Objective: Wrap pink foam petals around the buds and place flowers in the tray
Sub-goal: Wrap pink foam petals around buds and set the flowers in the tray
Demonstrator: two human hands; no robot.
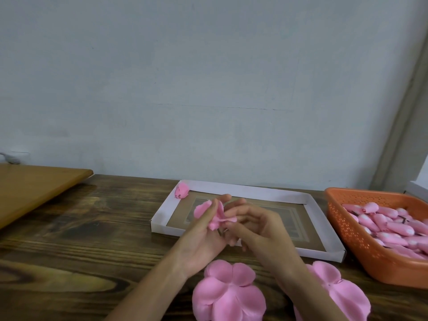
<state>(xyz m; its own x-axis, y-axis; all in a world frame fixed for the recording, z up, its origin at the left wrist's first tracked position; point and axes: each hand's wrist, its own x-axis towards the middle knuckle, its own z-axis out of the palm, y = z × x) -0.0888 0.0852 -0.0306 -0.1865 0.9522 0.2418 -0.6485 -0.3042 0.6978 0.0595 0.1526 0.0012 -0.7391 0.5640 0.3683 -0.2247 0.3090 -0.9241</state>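
Gripping petals [216,216], left hand [203,242] and right hand [261,232] fingers [238,206] hover over tray [243,189] holding one flower [181,190]; buds [393,228] fill basket [347,230]

I count one tray [243,189] at twelve o'clock holding one finished flower [181,190], one basket [347,237] at three, its buds [393,228] past counting, one half-wrapped flower [215,216], and two at six: left petal set [228,295], right petal set [340,295].
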